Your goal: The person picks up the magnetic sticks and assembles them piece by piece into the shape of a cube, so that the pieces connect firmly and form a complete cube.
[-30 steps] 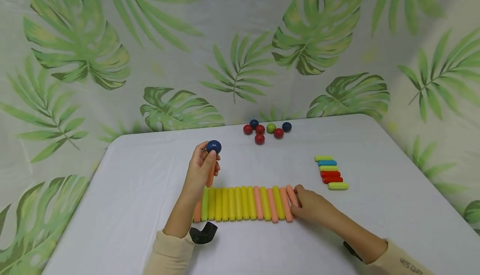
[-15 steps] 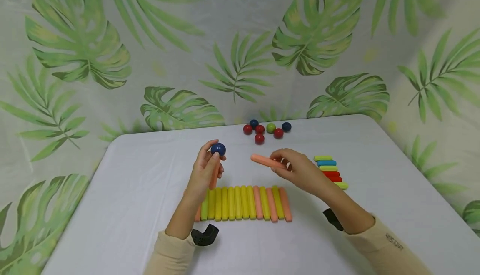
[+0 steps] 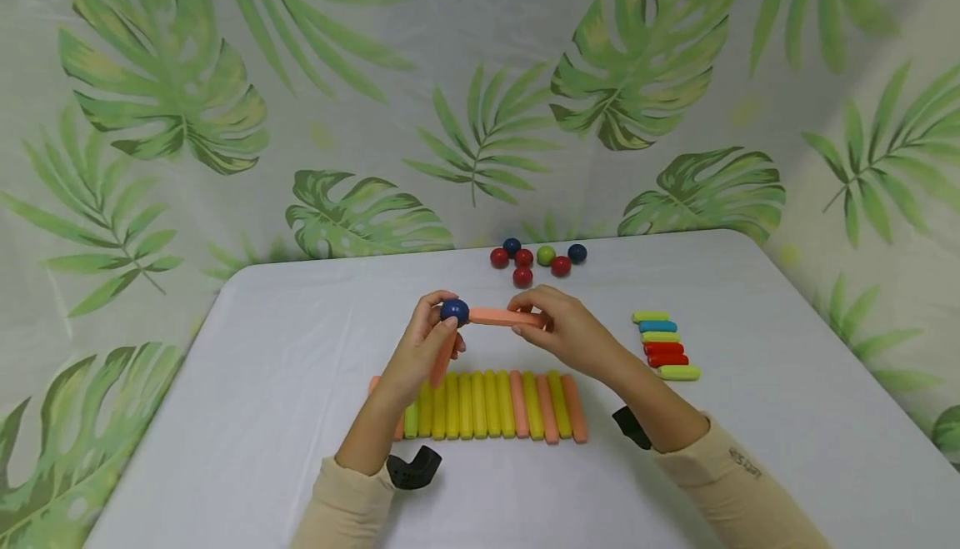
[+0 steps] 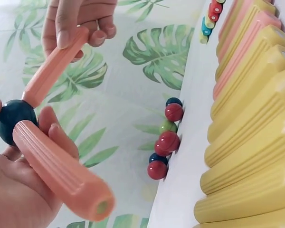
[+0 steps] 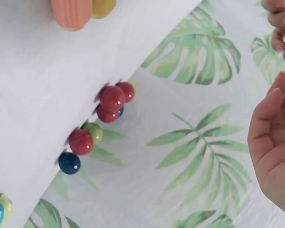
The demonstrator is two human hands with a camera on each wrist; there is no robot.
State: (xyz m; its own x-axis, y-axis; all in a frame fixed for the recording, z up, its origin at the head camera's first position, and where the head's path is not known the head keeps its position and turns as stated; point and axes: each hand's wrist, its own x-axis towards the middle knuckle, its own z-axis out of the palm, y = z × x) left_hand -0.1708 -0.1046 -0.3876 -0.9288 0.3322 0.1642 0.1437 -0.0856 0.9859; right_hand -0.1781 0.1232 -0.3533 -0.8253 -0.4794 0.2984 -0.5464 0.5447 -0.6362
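My left hand (image 3: 423, 349) grips a dark blue ball (image 3: 454, 311) between thumb and fingers, above the table. From the ball an orange stick (image 4: 61, 171) slants down toward me, its near end showing a small hole. A second orange stick (image 3: 495, 316) is pinched at its outer end by my right hand (image 3: 566, 328). Its other end meets the ball's right side, as the left wrist view also shows. Below the hands, a row of yellow, orange and green sticks (image 3: 480, 406) lies side by side on the table, partly covered by my left forearm.
Several red, blue and green balls (image 3: 522, 276) sit at the table's back edge. To the right lies a column of short yellow, blue and red sticks (image 3: 666, 349). A leaf-print cloth (image 3: 480, 116) hangs behind the white table (image 3: 285, 416).
My right hand has lifted an orange stick off the row's right end and brought it up and left against the blue ball. My left hand has shifted slightly right with the ball.
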